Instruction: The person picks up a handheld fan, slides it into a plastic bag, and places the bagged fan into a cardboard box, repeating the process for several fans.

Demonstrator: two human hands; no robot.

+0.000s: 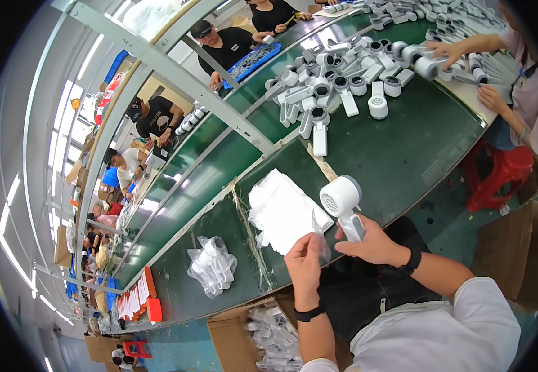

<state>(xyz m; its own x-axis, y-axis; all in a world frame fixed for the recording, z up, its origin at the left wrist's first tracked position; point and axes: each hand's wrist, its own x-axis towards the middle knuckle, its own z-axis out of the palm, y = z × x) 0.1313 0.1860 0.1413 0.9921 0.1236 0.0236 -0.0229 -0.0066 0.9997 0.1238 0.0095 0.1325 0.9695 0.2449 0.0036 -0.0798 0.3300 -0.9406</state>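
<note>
We grip a white plastic handheld device with a round grilled head (342,199) by its handle in our right hand (371,243), fingers clamped around it, holding it just above the near edge of the dark green conveyor belt (405,155). Our left hand (305,263) pinches a thin clear plastic bag (320,239) between thumb and fingers, right beside the device's handle. A stack of the same clear bags (284,211) lies on the belt just beyond both hands, and a bagged bundle of white devices (212,265) rests further left.
</note>
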